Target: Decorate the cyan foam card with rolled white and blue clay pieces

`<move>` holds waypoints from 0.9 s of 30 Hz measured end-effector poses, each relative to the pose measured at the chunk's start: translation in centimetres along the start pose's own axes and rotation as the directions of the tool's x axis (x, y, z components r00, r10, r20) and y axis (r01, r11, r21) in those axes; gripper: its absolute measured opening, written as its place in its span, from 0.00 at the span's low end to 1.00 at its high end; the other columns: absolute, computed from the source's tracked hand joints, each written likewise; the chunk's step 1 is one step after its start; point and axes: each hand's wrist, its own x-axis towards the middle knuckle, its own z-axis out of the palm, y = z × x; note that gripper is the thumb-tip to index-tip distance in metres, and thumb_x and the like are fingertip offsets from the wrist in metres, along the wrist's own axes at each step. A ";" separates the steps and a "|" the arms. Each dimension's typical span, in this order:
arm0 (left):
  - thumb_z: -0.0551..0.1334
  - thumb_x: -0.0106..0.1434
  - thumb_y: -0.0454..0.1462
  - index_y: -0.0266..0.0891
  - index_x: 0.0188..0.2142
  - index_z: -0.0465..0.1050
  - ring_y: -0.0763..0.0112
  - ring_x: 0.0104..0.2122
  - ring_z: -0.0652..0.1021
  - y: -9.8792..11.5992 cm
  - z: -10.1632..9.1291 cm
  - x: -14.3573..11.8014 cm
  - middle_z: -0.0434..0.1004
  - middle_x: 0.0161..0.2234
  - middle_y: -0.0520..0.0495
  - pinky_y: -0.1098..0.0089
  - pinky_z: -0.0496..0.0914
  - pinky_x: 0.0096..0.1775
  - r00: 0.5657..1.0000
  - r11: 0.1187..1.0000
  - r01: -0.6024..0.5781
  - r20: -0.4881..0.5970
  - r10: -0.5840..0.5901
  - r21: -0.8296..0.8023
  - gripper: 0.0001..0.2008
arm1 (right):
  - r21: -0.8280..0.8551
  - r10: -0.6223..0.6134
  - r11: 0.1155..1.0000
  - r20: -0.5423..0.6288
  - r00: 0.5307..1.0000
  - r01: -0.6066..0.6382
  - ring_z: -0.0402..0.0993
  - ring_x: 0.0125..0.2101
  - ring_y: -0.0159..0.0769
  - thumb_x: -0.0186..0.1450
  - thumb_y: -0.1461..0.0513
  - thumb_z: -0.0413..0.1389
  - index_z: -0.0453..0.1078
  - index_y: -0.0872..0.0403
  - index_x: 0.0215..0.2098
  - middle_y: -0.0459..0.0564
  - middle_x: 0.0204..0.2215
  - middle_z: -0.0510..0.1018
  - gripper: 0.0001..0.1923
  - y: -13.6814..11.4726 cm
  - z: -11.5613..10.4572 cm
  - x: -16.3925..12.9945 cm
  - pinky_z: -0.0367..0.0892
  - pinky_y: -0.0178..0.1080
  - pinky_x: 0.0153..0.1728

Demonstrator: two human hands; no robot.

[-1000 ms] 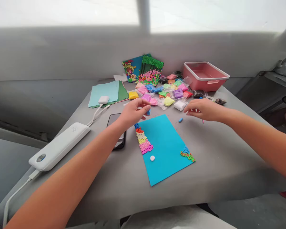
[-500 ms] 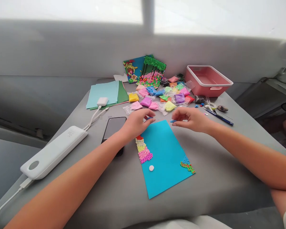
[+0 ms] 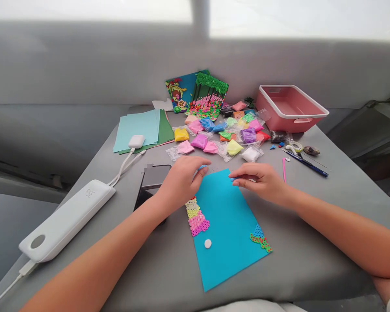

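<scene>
Over the far left edge of a bright blue sheet (image 3: 228,242), my left hand (image 3: 185,177) pinches a small lump of light blue clay (image 3: 203,167) between thumb and fingers. My right hand (image 3: 260,180) is closed on another bit of blue clay (image 3: 233,178), above the sheet's far right edge. Small ring-shaped pieces (image 3: 198,219) in red, cream, yellow, pink and magenta line the sheet's left side. Blue and green rings with red centres (image 3: 260,238) sit at its right corner. A flat white disc (image 3: 208,244) lies on the sheet near the left edge.
Several bagged clay colours (image 3: 199,141) spread behind the sheet. Two decorated pictures (image 3: 208,93) lean at the back, beside a pink bin (image 3: 294,112). At right lie a pink tool (image 3: 284,169) and a dark blue pen (image 3: 307,163). A phone (image 3: 154,177), papers (image 3: 138,125) and power bank (image 3: 68,221) are left.
The whole view has shifted, so the sheet appears lower. Both hands keep their blue clay, and the white bag and pink tool now show near my right hand.
</scene>
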 end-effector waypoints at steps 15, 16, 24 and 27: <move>0.79 0.49 0.48 0.40 0.45 0.72 0.67 0.38 0.81 3.5 2.8 -2.1 0.83 0.36 0.48 0.65 0.73 0.42 0.894 0.450 0.445 0.350 -0.281 -0.774 0.29 | -0.255 -0.331 0.920 -0.105 0.938 0.297 0.77 0.30 0.32 0.71 0.64 0.59 0.78 0.53 0.44 0.50 0.32 0.82 0.06 -2.3 1.9 -1.0 0.74 0.34 0.31; 0.79 0.49 0.47 0.40 0.46 0.72 0.67 0.38 0.81 3.5 2.8 -2.1 0.83 0.36 0.48 0.66 0.73 0.42 0.894 0.442 0.443 0.349 -0.281 -0.780 0.29 | -0.268 -0.332 0.917 -0.108 0.937 0.294 0.78 0.31 0.32 0.71 0.64 0.59 0.78 0.52 0.44 0.51 0.33 0.82 0.06 -2.4 1.9 -1.0 0.74 0.34 0.31; 0.76 0.54 0.45 0.41 0.46 0.77 0.69 0.37 0.80 3.4 2.7 -2.0 0.81 0.35 0.50 0.63 0.75 0.46 0.899 0.360 0.412 0.307 -0.313 -0.837 0.22 | -0.122 -0.078 0.991 -0.226 0.971 0.052 0.77 0.28 0.34 0.69 0.58 0.62 0.80 0.49 0.38 0.50 0.30 0.83 0.05 -3.3 0.9 -0.8 0.75 0.38 0.29; 0.74 0.56 0.50 0.40 0.45 0.80 0.70 0.38 0.79 3.2 2.5 -1.8 0.80 0.36 0.50 0.65 0.76 0.47 0.900 0.349 0.399 0.290 -0.325 -0.848 0.22 | 0.123 0.105 0.990 -0.288 0.952 -0.072 0.79 0.31 0.35 0.70 0.54 0.61 0.81 0.49 0.46 0.51 0.35 0.84 0.11 -3.0 0.2 -0.5 0.76 0.38 0.30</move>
